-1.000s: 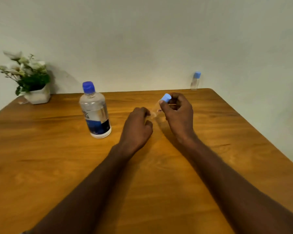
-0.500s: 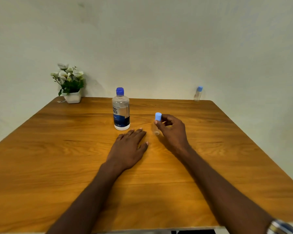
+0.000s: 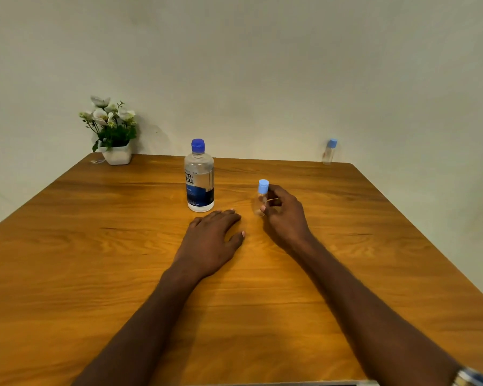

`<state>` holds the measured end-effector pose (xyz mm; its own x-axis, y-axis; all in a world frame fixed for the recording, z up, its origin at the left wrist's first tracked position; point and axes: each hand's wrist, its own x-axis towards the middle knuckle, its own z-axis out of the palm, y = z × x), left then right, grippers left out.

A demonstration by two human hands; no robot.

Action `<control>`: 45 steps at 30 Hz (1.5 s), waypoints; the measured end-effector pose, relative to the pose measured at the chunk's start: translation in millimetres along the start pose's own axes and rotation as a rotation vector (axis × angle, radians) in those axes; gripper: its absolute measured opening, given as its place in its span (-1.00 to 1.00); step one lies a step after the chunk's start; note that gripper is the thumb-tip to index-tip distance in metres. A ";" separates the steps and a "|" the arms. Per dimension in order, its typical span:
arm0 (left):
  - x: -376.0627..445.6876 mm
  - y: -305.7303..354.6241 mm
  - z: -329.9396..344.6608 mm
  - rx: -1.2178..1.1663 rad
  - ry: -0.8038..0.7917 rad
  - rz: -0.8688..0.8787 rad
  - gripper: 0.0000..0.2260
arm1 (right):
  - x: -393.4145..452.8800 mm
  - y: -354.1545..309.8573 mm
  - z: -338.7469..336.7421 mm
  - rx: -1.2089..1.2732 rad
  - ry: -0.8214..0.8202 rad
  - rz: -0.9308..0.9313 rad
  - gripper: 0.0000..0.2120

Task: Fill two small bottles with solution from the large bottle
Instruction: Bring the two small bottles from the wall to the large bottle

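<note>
The large clear bottle (image 3: 199, 179) with a dark blue cap and blue label stands upright near the table's middle. Right of it, my right hand (image 3: 285, 218) holds a small clear bottle (image 3: 260, 200) with a light blue cap, upright on or just above the wood, fingers and thumb curled round its body. My left hand (image 3: 211, 240) lies flat on the table, fingers straight, just in front of the large bottle and apart from it. A second small bottle (image 3: 329, 151) with a light blue cap stands at the far right corner by the wall.
The wooden table (image 3: 95, 274) ends at the wall behind and drops off on both sides. A white pot of flowers (image 3: 112, 132) sits in the far left corner. A watch (image 3: 469, 377) shows on my right wrist.
The view has pulled back and up. My left hand has let go near the small bottle and flattened on the table. My right hand keeps hold of the small capped bottle, now upright.
</note>
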<state>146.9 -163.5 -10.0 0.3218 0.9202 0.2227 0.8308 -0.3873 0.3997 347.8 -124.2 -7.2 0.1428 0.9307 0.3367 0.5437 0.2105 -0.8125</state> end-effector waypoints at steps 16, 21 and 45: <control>2.4 -3.4 1.8 0.004 0.045 0.039 -0.56 | 8.0 2.1 4.3 -0.002 0.027 0.056 -0.59; 4.6 -4.9 5.0 0.006 0.056 0.055 -0.56 | 9.2 3.7 3.8 0.015 -0.043 0.126 -0.21; 185.4 161.7 111.2 -0.092 0.041 0.146 -0.67 | 80.5 108.7 -121.6 -0.006 0.446 0.217 -0.90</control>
<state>391.4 -49.2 -2.9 0.4160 0.8514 0.3196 0.7309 -0.5221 0.4396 518.9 -62.8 -10.5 0.5927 0.7339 0.3319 0.4664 0.0232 -0.8842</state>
